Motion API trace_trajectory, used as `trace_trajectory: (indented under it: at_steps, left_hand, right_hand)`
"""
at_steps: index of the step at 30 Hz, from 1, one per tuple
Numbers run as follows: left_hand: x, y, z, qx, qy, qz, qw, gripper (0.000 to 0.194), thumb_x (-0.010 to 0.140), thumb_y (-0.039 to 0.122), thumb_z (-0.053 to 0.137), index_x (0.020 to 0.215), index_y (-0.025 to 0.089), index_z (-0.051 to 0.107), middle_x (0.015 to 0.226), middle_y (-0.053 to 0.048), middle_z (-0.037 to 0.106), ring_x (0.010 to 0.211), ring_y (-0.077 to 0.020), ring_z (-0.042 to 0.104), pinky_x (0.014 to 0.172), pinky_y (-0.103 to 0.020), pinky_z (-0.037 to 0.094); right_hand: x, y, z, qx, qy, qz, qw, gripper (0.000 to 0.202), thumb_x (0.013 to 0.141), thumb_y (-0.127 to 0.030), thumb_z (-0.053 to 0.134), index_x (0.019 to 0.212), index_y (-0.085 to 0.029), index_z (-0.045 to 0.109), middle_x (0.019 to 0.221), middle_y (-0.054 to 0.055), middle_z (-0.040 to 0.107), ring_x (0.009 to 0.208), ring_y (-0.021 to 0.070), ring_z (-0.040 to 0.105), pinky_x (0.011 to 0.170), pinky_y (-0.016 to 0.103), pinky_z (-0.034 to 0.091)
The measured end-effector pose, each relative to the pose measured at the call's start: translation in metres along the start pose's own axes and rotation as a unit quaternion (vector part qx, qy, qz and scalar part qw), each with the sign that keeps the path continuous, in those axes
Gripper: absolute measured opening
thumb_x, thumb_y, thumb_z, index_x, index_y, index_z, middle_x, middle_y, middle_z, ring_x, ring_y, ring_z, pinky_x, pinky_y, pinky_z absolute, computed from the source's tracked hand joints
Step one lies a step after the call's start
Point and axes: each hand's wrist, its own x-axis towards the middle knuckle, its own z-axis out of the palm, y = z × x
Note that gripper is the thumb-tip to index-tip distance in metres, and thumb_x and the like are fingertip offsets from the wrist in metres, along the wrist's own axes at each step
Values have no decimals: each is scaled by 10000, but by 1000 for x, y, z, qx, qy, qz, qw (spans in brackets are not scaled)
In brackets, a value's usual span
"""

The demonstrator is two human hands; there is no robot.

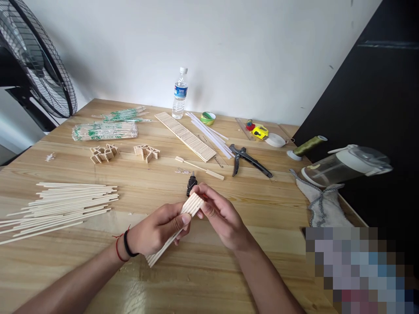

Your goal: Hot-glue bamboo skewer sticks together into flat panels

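A bundle of wooden chopsticks (192, 205), laid side by side, slants up from the lower left between my hands. My left hand (168, 226) is closed around its middle, thumb pressed on top. At the upper end, the fingers of my right hand (222, 213) pinch the sticks' tips. Just beyond the hands a small black glue bottle (191, 185) with a pointed nozzle stands on the table. Loose chopsticks (65, 207) lie spread on the left. Behind the bottle rests a thin stick piece (199, 167) with wider ends.
On the wooden table (157, 288) stand small stick assemblies (104, 153), wrapped chopsticks (104, 131), a flat slatted panel (185, 136) and a water bottle (180, 96). Black cutters (250, 161), a yellow tape measure (260, 132) and a clear jug (343, 165) are right. A fan (36, 61) is left.
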Motion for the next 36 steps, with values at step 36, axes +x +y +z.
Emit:
trace_trajectory:
  at_steps: [36]
  left_hand:
    - [-1, 4, 0, -33, 5, -41, 999, 459, 1043, 613, 516, 868, 189, 530, 718, 14, 520, 607, -120, 491, 584, -242, 451]
  right_hand:
    - [-1, 1, 1, 4, 5, 10, 1000, 358, 1046, -542, 614, 1228, -234, 621, 912, 4, 516, 783, 165, 460, 748, 306, 421]
